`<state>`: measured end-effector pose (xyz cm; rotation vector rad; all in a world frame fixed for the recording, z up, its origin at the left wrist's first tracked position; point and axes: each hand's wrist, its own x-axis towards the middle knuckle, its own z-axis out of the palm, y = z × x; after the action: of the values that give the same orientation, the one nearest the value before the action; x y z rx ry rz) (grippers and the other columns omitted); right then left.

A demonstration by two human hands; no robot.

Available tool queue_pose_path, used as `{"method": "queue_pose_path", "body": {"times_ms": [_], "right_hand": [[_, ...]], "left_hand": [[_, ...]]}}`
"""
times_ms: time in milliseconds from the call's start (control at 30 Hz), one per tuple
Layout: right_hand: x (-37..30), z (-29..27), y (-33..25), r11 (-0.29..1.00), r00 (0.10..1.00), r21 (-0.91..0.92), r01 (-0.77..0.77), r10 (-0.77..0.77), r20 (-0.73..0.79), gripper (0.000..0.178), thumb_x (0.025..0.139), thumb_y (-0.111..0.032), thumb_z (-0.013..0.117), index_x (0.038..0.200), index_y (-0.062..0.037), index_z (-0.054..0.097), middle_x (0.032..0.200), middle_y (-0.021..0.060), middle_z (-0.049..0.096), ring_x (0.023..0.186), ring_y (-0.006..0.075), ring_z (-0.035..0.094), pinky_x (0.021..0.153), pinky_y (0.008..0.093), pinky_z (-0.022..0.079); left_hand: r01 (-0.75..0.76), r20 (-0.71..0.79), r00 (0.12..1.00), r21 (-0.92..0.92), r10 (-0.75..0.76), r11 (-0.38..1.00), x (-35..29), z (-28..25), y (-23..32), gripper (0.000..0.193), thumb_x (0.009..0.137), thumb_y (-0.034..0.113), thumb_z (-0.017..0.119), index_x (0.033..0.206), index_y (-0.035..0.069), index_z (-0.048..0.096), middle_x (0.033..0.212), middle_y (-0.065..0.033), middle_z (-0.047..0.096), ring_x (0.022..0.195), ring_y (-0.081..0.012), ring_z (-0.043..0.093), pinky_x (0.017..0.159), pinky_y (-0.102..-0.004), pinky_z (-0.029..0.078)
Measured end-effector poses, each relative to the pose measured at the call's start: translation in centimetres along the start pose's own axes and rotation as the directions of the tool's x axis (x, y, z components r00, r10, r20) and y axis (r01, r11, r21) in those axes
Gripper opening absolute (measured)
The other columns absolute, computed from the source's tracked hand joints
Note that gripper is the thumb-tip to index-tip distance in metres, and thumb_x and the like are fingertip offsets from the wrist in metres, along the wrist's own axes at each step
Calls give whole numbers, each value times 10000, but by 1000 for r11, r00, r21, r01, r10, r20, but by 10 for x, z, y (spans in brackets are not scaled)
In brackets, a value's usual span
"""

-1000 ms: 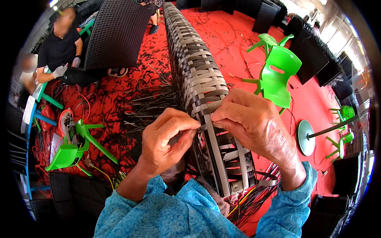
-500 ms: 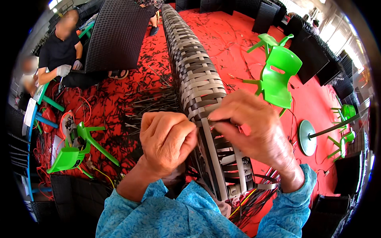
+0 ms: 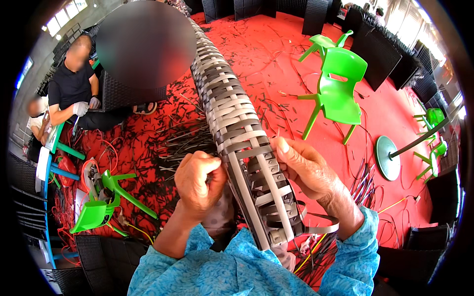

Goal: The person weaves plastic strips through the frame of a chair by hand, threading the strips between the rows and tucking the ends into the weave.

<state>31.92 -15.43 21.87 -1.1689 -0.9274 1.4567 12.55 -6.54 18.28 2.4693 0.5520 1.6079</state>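
A long, narrow frame (image 3: 262, 214) runs away from me, its far part covered in woven grey and brown flat strips (image 3: 232, 106). At the near part, bare lengthwise strips and a dark inner frame show. One brown flat strip (image 3: 249, 152) crosses it between my hands. My left hand (image 3: 199, 181) is closed at the left edge, thumb and fingers pinched at that strip's end. On the right edge, my right hand (image 3: 307, 166) is closed in a pinch at the strip's other end; the fingers partly hide it. A loose strip (image 3: 323, 229) curls out near the frame's lower right.
A person (image 3: 74, 93) with gloves sits at the left beside a black woven panel (image 3: 111, 91), partly hidden by a blurred patch. Green chairs (image 3: 340, 91) stand on the right, near a round green base (image 3: 387, 158) with a pole. Strip scraps (image 3: 182, 143) litter the red floor.
My right hand has moved down and in against the frame's right edge. The left hand has lowered slightly. The view has shifted, and the crossing strip shows between the hands.
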Motion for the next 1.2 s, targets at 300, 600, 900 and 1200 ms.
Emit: {"method": "queue_pose_path", "body": {"times_ms": [300, 600, 900, 1200], "right_hand": [[12, 0, -29, 922, 979, -372, 105, -162, -125, 890, 746, -556, 619, 1303, 50, 278, 1180, 193, 488, 1065, 227, 504, 863, 345, 432], [9, 18, -58, 457, 976, -889, 14, -198, -86, 906, 713, -425, 716, 1348, 8, 236, 1184, 180, 485, 1061, 214, 502, 914, 326, 395], [14, 34, -55, 466, 959, -874, -135, -162, -234, 834, 745, -286, 661, 1369, 5, 191, 1301, 182, 363, 1190, 232, 388, 978, 336, 328], [15, 30, -51, 421, 951, -900, -114, -217, -221, 833, 736, -277, 648, 1368, -9, 176, 1265, 208, 421, 1122, 272, 468, 954, 359, 351]], "left_hand": [[225, 11, 972, -314, -233, 922, -9, 28, 6, 240, 678, -104, 597, 835, 39, 485, 654, -84, 501, 514, -191, 489, 483, -282, 398], [425, 219, 896, -672, -385, 607, 8, 45, 9, 113, 785, 3, 582, 856, 36, 500, 664, -12, 529, 573, -48, 497, 501, -214, 408], [512, 374, 850, -754, -371, 412, -13, 48, -13, 153, 761, 46, 638, 890, 26, 558, 695, -2, 538, 593, -51, 494, 532, -202, 406], [215, 53, 975, -462, -216, 860, -34, 56, -7, 175, 672, 46, 640, 823, 64, 552, 745, -44, 510, 600, -191, 513, 519, -284, 410]]}}
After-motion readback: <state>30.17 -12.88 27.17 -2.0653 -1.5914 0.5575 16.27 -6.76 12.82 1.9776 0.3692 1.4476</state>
